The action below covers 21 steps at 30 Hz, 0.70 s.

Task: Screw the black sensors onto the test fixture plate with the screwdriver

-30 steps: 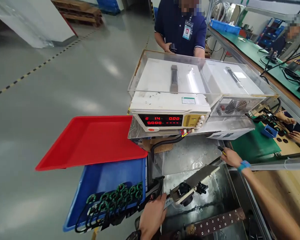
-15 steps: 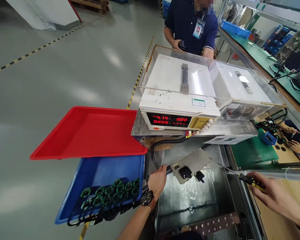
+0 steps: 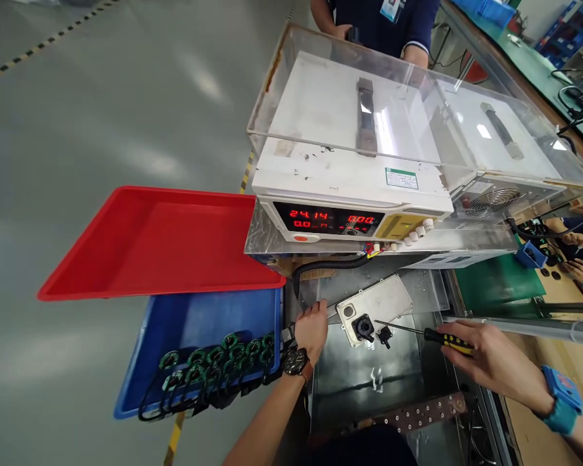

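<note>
My left hand [image 3: 313, 329] grips the left edge of a pale metal plate [image 3: 379, 300] with black fittings, held tilted over a water-filled steel tank [image 3: 369, 382]. A watch sits on that wrist. My right hand [image 3: 486, 357] is closed round a black-and-yellow screwdriver [image 3: 445, 339]. Its thin shaft points left, and the tip is at the black fitting [image 3: 364, 327] on the plate.
A white power supply with red digits [image 3: 340, 220] stands under a clear cover just behind the tank. A red tray [image 3: 150, 243] and a blue bin [image 3: 199, 330] holding several green-ringed cables [image 3: 214, 378] sit to the left. Another person [image 3: 383, 19] stands beyond; other hands [image 3: 580, 268] work at right.
The plate has been lifted from low in the tank to its rear and tilted up. My right hand came in from the right and brought the screwdriver tip to the plate's fitting.
</note>
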Each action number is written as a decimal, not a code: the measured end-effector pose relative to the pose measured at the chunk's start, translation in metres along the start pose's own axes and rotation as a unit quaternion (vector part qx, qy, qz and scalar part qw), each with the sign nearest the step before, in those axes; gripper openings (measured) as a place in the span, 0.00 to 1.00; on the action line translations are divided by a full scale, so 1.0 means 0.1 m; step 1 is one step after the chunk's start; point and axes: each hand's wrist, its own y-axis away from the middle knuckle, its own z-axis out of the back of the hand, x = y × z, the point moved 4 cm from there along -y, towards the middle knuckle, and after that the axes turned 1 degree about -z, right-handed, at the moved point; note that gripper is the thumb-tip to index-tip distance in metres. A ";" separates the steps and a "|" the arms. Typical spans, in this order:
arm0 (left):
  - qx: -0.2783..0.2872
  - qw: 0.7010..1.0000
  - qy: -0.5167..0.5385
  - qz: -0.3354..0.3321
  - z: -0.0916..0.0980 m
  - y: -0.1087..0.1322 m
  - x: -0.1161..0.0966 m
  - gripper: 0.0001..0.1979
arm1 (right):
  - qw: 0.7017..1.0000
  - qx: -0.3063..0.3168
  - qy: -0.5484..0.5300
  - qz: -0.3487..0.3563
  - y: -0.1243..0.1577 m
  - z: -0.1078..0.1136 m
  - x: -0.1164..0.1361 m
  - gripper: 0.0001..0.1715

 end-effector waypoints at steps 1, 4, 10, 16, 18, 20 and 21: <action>-0.002 1.000 -0.001 0.000 -0.02 -0.01 0.01 0.19 | 1.000 0.000 0.001 0.004 -0.04 -0.05 0.01 0.21; 0.002 1.000 0.000 -0.003 -0.09 -0.05 0.02 0.19 | 1.000 0.006 0.010 0.009 -0.10 -0.20 0.07 0.22; 0.022 1.000 0.003 -0.007 -0.17 -0.11 0.05 0.20 | 0.998 0.030 0.047 0.011 -0.09 -0.34 0.22 0.20; 0.053 0.999 0.008 -0.009 -0.19 -0.13 0.05 0.20 | 0.998 0.053 0.037 0.011 -0.13 -0.52 0.26 0.20; 0.061 0.998 0.010 -0.006 -0.20 -0.13 0.05 0.19 | 0.998 0.053 0.038 0.015 -0.15 -0.60 0.26 0.20; 0.067 0.998 0.013 -0.005 -0.21 -0.12 0.06 0.19 | 0.998 0.051 0.037 0.016 -0.15 -0.66 0.25 0.20; 0.070 0.997 0.014 -0.006 -0.22 -0.12 0.06 0.19 | 0.998 0.050 0.034 0.014 -0.15 -0.69 0.25 0.20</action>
